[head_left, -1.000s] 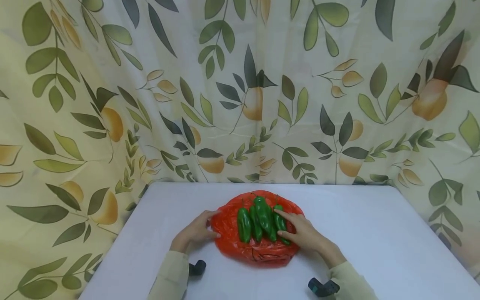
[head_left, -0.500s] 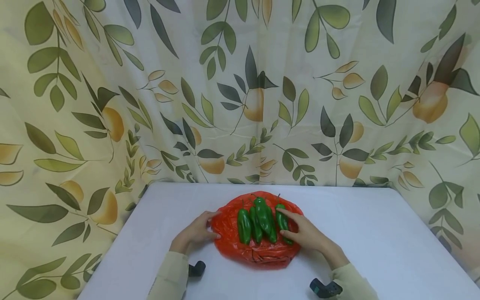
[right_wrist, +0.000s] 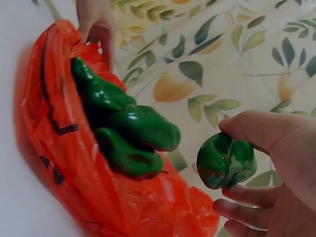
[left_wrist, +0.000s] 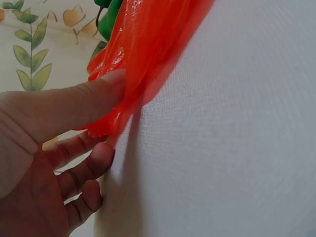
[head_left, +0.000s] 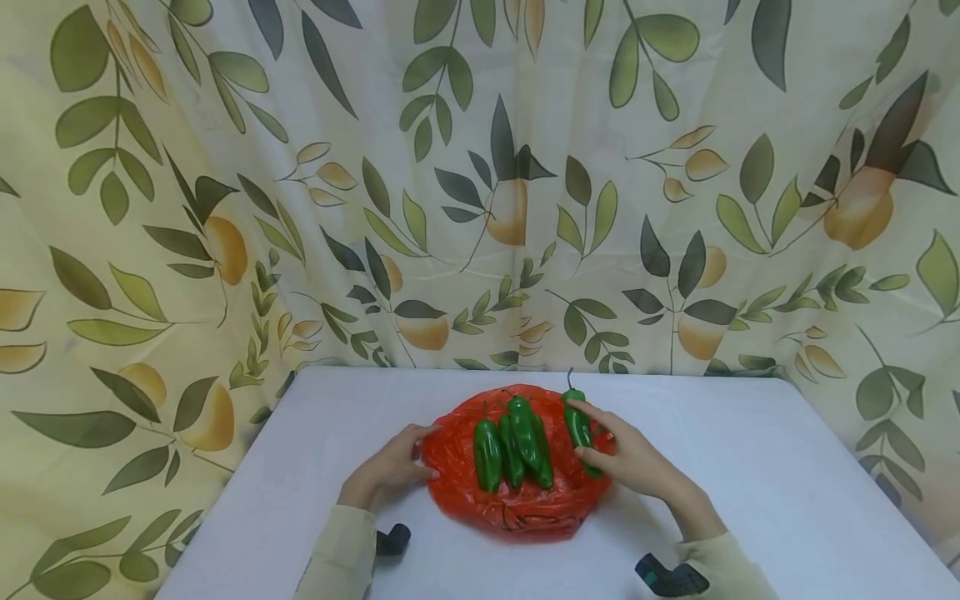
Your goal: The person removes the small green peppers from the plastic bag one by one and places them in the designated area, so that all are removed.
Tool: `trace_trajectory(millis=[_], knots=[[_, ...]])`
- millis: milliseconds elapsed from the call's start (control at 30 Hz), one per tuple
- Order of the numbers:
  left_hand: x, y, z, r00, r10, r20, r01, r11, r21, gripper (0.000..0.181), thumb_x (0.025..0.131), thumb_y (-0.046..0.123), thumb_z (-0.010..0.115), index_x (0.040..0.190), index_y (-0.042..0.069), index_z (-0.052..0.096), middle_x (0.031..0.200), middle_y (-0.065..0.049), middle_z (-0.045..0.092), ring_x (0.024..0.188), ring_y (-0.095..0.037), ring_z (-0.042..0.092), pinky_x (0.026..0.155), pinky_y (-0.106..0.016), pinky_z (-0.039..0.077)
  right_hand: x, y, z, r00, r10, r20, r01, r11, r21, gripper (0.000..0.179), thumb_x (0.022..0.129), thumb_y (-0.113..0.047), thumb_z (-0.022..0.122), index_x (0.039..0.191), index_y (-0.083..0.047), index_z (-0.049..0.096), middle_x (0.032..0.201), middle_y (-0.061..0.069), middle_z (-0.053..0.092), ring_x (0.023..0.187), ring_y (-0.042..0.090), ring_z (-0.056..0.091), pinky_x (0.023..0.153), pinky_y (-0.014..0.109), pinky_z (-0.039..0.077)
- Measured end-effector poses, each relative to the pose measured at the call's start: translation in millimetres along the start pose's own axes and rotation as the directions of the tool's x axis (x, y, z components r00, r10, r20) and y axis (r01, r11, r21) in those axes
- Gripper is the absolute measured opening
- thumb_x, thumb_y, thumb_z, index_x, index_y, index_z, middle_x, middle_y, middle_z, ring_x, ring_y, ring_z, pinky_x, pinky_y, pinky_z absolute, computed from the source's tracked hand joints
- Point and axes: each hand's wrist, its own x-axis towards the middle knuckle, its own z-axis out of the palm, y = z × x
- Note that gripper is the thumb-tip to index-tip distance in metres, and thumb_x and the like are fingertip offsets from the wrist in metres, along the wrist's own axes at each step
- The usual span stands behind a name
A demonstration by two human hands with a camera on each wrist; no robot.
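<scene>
My right hand (head_left: 637, 460) pinches a green pepper (head_left: 577, 427) between thumb and fingers over the right side of a red plastic bag (head_left: 525, 518). In the right wrist view the held pepper (right_wrist: 211, 163) hangs apart from the others, its blunt lower end facing the camera. Several more green peppers (head_left: 529, 437) lie side by side on the flattened bag. At the bag's left edge, my left hand (head_left: 393, 463) holds the plastic; in the left wrist view its thumb (left_wrist: 101, 94) presses on the red film, with the other fingers curled below.
The bag lies on a white table (head_left: 750, 483), whose far edge meets a leaf-and-fruit patterned curtain (head_left: 480, 208). Dark wrist-worn devices, one at the left wrist (head_left: 394, 538) and one at the right wrist (head_left: 670, 577), stick out from the sleeves.
My right hand has moved right with one pepper, parting it from the row; its stem now reaches past the bag's far edge. The left hand and the other peppers stay put.
</scene>
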Motion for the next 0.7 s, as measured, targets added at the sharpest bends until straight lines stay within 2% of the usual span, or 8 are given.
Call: trace_trajectory(millis=[100, 200, 333, 433, 700], knots=[[-0.5, 2.3, -1.1, 1.0, 0.005, -0.002, -0.005, 1.0, 0.025, 0.074, 0.082, 0.014, 0.082, 0.149, 0.021, 0.051, 0.127, -0.003, 0.056, 0.119, -0.025, 0.053, 0.106, -0.052, 0.05, -2.8, -3.1, -7.0, 0.999, 0.0, -0.035, 0.0, 1.0, 0.006, 0.068, 0.093, -0.022, 0.071, 0.154, -0.022, 0.04, 0.145, 0.023, 0.05, 0.124, 0.045, 0.053, 0.083, 0.053, 0.06], [-0.8, 4.6, -2.2, 1.0, -0.007, -0.004, 0.007, 0.999, 0.033, 0.073, 0.083, 0.013, 0.081, 0.148, 0.02, 0.051, 0.125, -0.003, 0.056, 0.113, -0.023, 0.052, 0.102, -0.049, 0.052, -5.5, -4.2, -12.5, 0.998, 0.001, -0.065, -0.001, 1.0, -0.006, 0.069, 0.093, -0.021, 0.071, 0.154, -0.023, 0.041, 0.138, 0.019, 0.054, 0.116, 0.036, 0.055, 0.079, 0.042, 0.059], [-0.7, 5.0, -2.8, 1.0, -0.013, -0.011, 0.013, 1.0, 0.015, 0.07, 0.083, 0.014, 0.081, 0.147, 0.02, 0.053, 0.132, -0.003, 0.057, 0.125, -0.028, 0.052, 0.108, -0.057, 0.048, -8.5, -1.0, -17.2, 0.995, 0.001, -0.096, -0.004, 1.0, -0.03, 0.07, 0.093, -0.02, 0.072, 0.155, -0.022, 0.04, 0.141, 0.02, 0.053, 0.116, 0.033, 0.055, 0.081, 0.042, 0.058], [-0.2, 3.1, -2.0, 1.0, -0.01, -0.009, 0.01, 1.0, 0.003, 0.07, 0.083, 0.015, 0.081, 0.147, 0.021, 0.053, 0.137, -0.004, 0.056, 0.136, -0.032, 0.048, 0.111, -0.061, 0.044, -9.7, 3.5, -20.1, 0.994, 0.011, -0.11, -0.015, 0.999, -0.036, 0.072, 0.092, -0.018, 0.072, 0.156, -0.02, 0.038, 0.141, 0.021, 0.052, 0.115, 0.034, 0.054, 0.077, 0.04, 0.059], [0.9, -2.4, 0.4, 1.0, -0.019, 0.003, 0.019, 0.999, -0.031, 0.071, 0.083, 0.017, 0.081, 0.148, 0.025, 0.052, 0.139, -0.003, 0.055, 0.137, -0.034, 0.047, 0.109, -0.062, 0.045, -10.9, 16.9, -29.3, 0.99, 0.032, -0.135, -0.041, 0.997, -0.062, 0.073, 0.091, -0.01, 0.071, 0.156, -0.017, 0.037, 0.14, 0.031, 0.045, 0.111, 0.044, 0.059, 0.077, 0.044, 0.062]])
